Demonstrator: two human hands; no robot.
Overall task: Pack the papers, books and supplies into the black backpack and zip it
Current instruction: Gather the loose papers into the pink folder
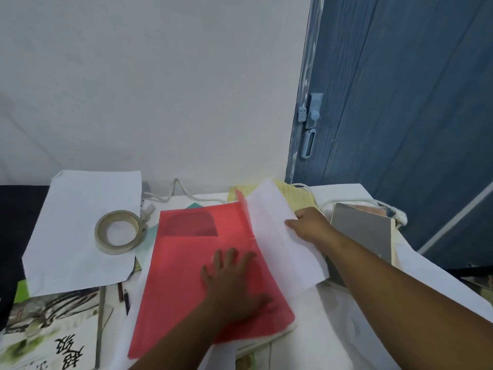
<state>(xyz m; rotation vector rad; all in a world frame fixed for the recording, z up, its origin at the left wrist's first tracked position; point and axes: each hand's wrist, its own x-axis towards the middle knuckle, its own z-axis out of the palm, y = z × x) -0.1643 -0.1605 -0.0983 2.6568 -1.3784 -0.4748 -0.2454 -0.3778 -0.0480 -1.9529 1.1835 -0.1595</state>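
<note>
A red translucent folder (186, 263) lies in the middle of the table. My left hand (234, 279) presses flat on its lower right part with fingers spread. My right hand (309, 225) grips a white sheet of paper (277, 236) lifted along the folder's right edge. A roll of beige tape (118, 232) sits on another white sheet (72, 236) to the left. A grey-covered book (365, 233) lies right of my right hand. A dark fabric, possibly the black backpack (13, 236), shows at the far left edge.
A printed book with black brush lettering (50, 332) lies at the lower left, dark pencils (125, 297) beside it. A white cable (181, 193) runs along the wall. Yellow checked cloth (296, 196) lies behind the paper. A blue door (400, 116) stands at the right.
</note>
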